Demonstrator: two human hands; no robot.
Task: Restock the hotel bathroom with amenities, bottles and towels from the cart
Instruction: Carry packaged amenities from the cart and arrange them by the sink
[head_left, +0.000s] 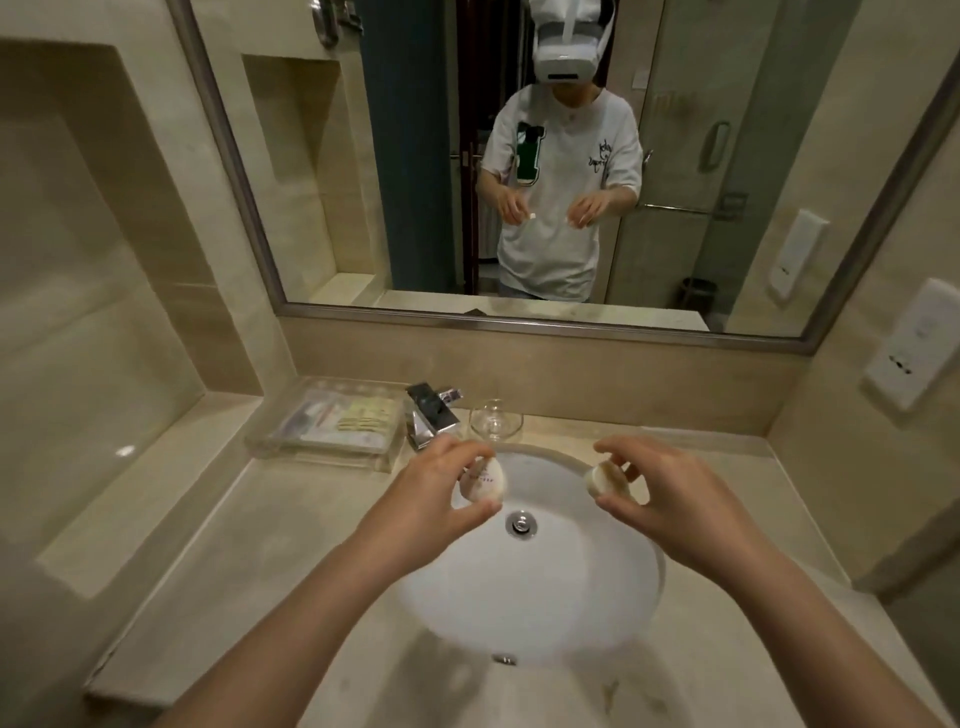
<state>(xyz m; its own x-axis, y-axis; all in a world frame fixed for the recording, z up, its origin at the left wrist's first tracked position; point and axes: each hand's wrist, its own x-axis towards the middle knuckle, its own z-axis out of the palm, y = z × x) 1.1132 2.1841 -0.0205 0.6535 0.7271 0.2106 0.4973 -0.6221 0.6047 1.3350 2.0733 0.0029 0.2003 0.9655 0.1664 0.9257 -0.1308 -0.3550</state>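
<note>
Two small round soaps: white wrapped soap (480, 482) with faint print on its face; cream soap (607, 478), a plain thick disc seen near edge-on. Left hand (434, 493) pinches the white one between thumb and curled fingers; right hand (670, 499) pinches the cream one likewise. Both are held apart above the sink basin (571, 597), near its back rim, in front of the faucet (428, 415) and glass (493, 418).

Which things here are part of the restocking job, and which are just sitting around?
Part of the job: round white amenity in the left hand; round beige amenity in the right hand; clear tray of amenities.
Just lying about: faucet; drinking glass; sink; mirror.
</note>
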